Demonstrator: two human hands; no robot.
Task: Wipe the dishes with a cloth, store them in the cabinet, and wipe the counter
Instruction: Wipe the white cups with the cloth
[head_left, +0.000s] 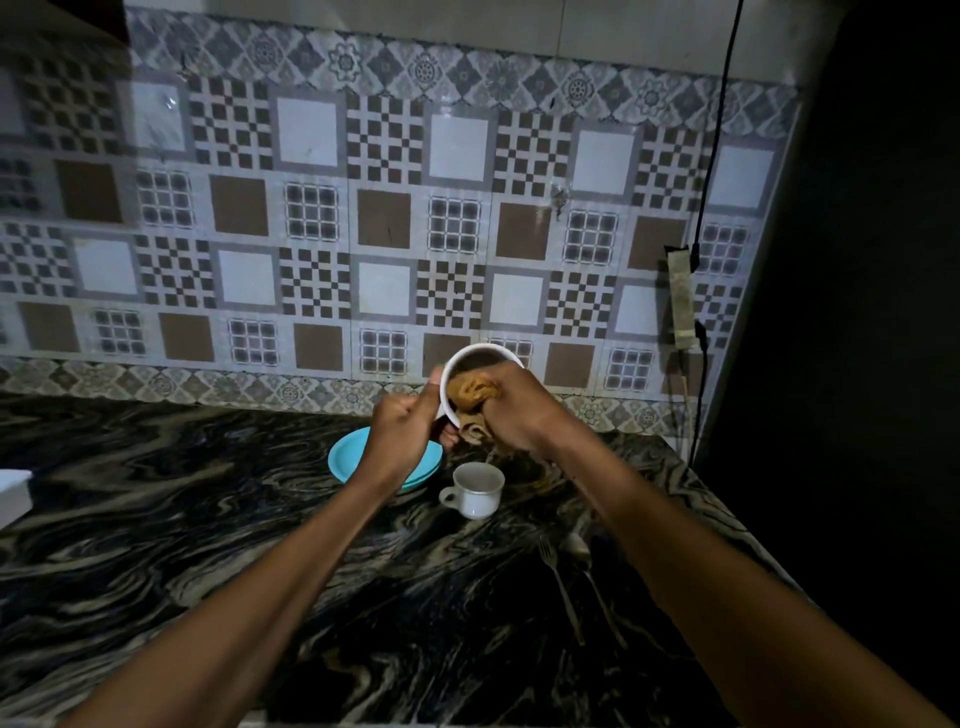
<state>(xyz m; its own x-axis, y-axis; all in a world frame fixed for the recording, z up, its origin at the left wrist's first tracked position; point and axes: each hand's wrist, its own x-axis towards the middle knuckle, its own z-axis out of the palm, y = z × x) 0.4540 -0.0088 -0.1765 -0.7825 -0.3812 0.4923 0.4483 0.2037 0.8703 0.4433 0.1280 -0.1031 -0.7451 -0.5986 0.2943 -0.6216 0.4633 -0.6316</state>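
Above the counter's (208, 519) rear edge, the left hand (397, 434) gripped a tilted white cup (467, 358) while the right hand (519, 410) clenched a brown cloth (470, 392) inside it.

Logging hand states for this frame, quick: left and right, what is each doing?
Left hand: closed, gripping the white cup, held up and tilted.
Right hand: closed, pressing the brown cloth into that cup.
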